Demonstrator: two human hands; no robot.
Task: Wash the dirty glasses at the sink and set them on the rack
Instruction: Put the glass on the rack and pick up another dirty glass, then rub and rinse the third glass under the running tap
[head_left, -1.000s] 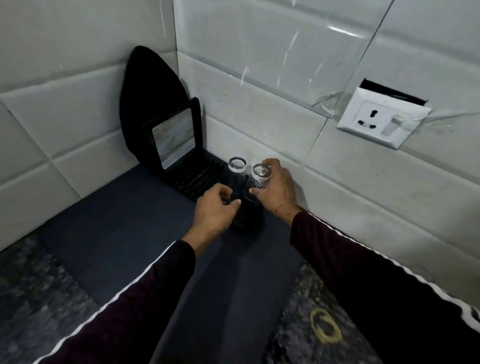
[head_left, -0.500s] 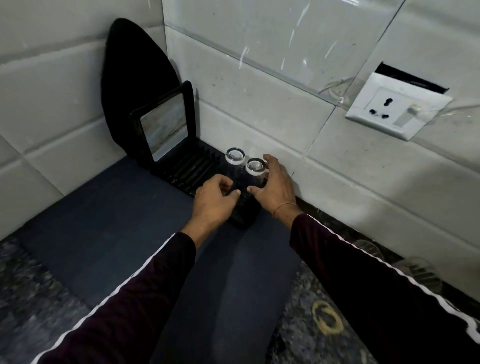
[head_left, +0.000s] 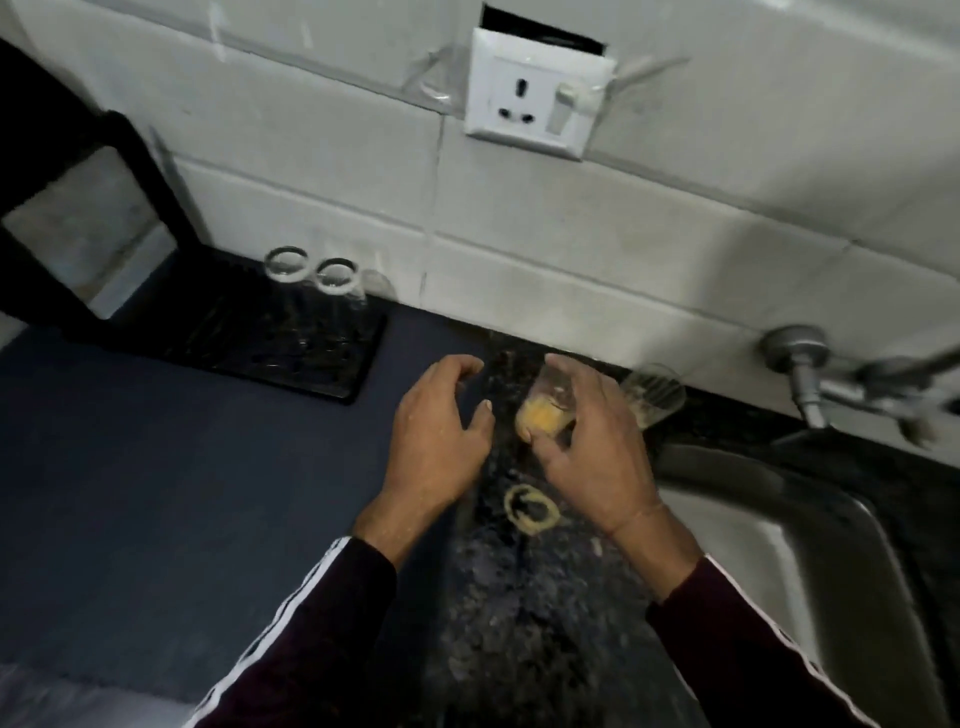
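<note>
Two clear glasses (head_left: 311, 291) stand upside down, side by side, on the black rack (head_left: 291, 358) at the left by the wall. My right hand (head_left: 592, 447) is wrapped around a dirty glass (head_left: 545, 410) with yellow residue in its bottom, tilted above the speckled counter. Just left of it my left hand (head_left: 436, 441) hovers with its fingers spread and holds nothing. Another dirty glass (head_left: 652, 395) stands behind my right hand, near the wall. The steel sink (head_left: 810, 561) lies at the right.
A tap (head_left: 852, 379) juts from the tiled wall above the sink. A white socket plate (head_left: 535, 98) sits on the wall. A dark mat (head_left: 130, 478) covers the counter's left side. A yellowish ring stain (head_left: 530, 509) marks the counter. A black-framed mirror (head_left: 78, 228) leans at far left.
Both hands left the two glasses on the rack and moved right toward the sink. My right hand has taken hold of a dirty glass. The view swung right.
</note>
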